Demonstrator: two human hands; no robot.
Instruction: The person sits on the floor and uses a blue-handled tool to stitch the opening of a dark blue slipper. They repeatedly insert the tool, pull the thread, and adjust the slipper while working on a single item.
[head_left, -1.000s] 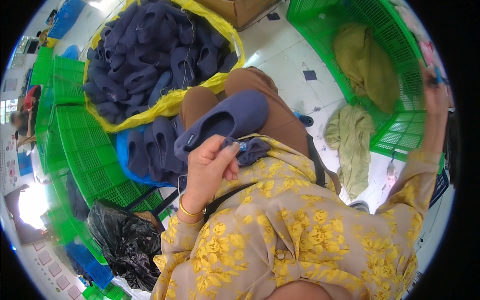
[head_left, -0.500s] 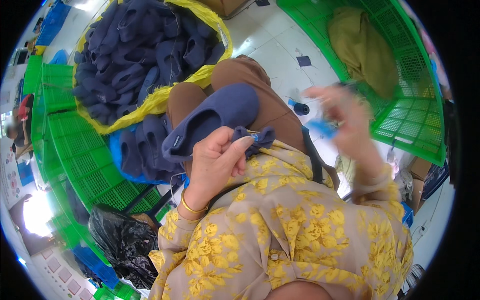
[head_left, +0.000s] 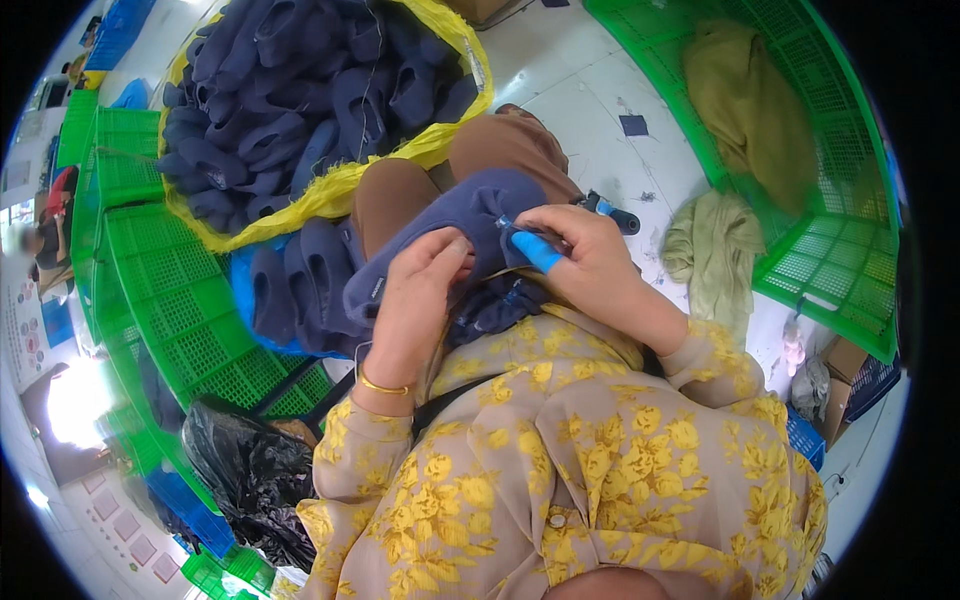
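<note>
A navy slipper (head_left: 425, 235) lies across my lap, its toe pointing away to the right. My left hand (head_left: 425, 280) is closed on the near edge of its opening, fingertips bent inward. On the slipper's upper sits a small navy fabric bow (head_left: 494, 232) with a shiny blue middle. The thumb and forefinger of my right hand (head_left: 590, 265) pinch at that bow; blue tape wraps the thumb. Whether a needle or thread is between those fingers is too small to tell. More bunched navy fabric pieces (head_left: 495, 308) rest in my lap below the slipper.
Ahead on the left stands a yellow sack (head_left: 480, 75) heaped with navy slippers. More slippers (head_left: 325, 265) lie beside my left thigh. Green crates (head_left: 165, 290) line the left; another green crate (head_left: 830, 280) stands right. A dark spool (head_left: 625, 221) is by my right knee.
My right hand has swung in from the right to the slipper. The bow, earlier pinched in my left hand over my lap, now lies on the slipper's upper. My left hand has moved onto the opening.
</note>
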